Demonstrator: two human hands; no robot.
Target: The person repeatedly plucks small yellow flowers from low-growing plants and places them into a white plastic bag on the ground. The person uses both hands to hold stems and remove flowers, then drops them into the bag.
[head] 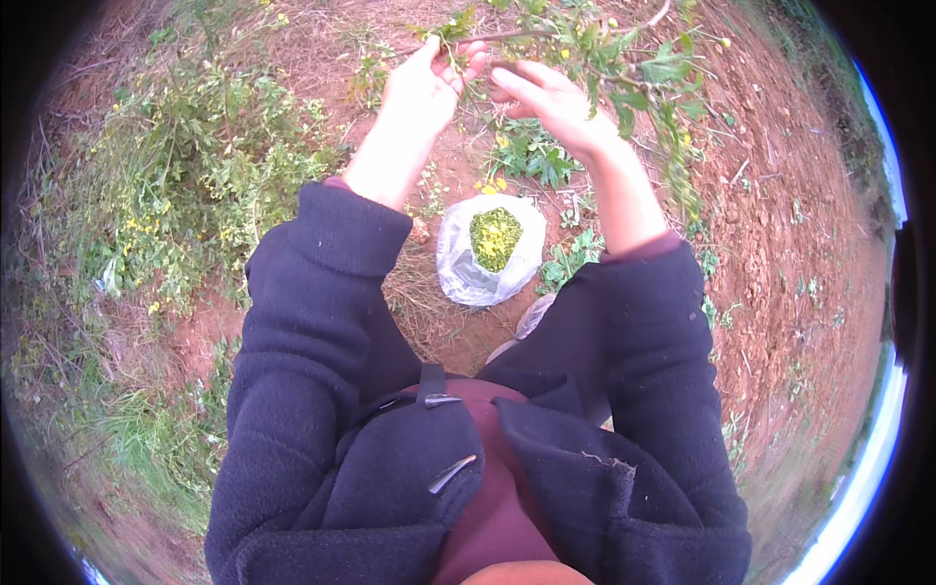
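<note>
My left hand point(431, 91) is raised at the top of the view, its thumb and fingers closed around a thin leafy sprig point(455, 62). Close by on the right, my right hand point(552, 102) reaches in among the stems with its fingers bent; whether it grips anything is hard to see. A brown-stemmed branch point(519, 34) with green leaves and a few small round buds stretches behind and above both hands. Below them on the soil stands a translucent plastic bag point(455, 274), its mouth open, holding many small green and yellow flower buds point(496, 238).
Leafy bushes with yellow flowers point(256, 146) spread on the left. Reddish bare soil point(782, 241) runs along the right. Low green leaves point(537, 157) grow beyond the bag, with dry grass point(417, 292) beside it. A plastic-covered shoe point(534, 316) shows near my leg.
</note>
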